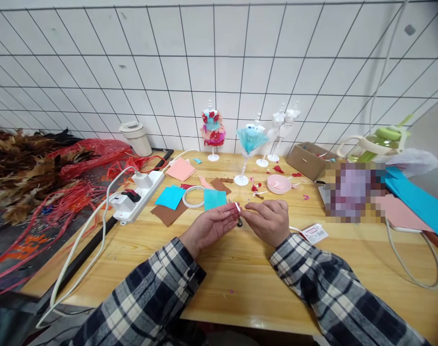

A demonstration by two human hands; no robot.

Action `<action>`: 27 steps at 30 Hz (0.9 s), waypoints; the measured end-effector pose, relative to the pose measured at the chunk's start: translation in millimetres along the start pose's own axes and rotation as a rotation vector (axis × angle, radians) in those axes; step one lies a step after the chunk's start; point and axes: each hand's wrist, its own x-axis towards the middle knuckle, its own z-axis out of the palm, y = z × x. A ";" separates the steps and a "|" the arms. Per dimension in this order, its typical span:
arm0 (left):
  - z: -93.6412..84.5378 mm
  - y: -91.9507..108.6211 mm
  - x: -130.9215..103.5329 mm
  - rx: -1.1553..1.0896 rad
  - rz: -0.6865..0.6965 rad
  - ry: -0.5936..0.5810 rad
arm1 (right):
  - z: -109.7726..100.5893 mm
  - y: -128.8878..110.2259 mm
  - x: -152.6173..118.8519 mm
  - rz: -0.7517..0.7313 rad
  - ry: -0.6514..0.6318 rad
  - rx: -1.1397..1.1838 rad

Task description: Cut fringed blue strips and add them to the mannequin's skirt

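Note:
My left hand [213, 225] is closed at the fingertips on a small white strip [237, 207], held above the table. My right hand [267, 218] comes in from the right, its thumb and forefinger pinched together close to the strip; what lies between them, if anything, is too small to make out. Below the fingertips a small dark object [239, 223] is partly hidden. Just beyond my left hand lie a light blue paper square [215, 198] and a white tape roll [184, 201]. A turquoise-dressed mini mannequin [253, 139] stands beyond my hands.
A mannequin in red and pink ruffles [213, 129] and bare white mannequins [276, 126] stand by the tiled wall. A pink dish [279, 191], cardboard box [308, 161] and green-lidded jug [381, 142] are rightward. Leftward are a power strip [146, 194], cables and feathers [20, 168].

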 end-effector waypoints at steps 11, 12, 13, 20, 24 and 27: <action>-2.4 -3.1 6.4 1.045 0.220 0.329 | 14.2 9.1 10.0 0.437 0.167 0.680; -2.6 -3.1 6.5 1.123 0.260 0.355 | 16.0 11.8 9.6 0.487 0.162 0.725; -2.6 -3.1 6.2 1.183 0.299 0.373 | 17.5 14.1 9.3 0.538 0.165 0.752; 0.3 -11.5 5.6 1.231 0.427 0.149 | 21.9 8.0 9.8 0.451 0.309 0.431; -2.3 -17.7 9.4 1.301 0.507 0.136 | 25.1 -3.6 8.5 0.363 0.239 0.420; -5.2 -16.1 10.2 1.382 0.567 0.135 | 26.4 -7.9 7.2 0.391 0.182 0.493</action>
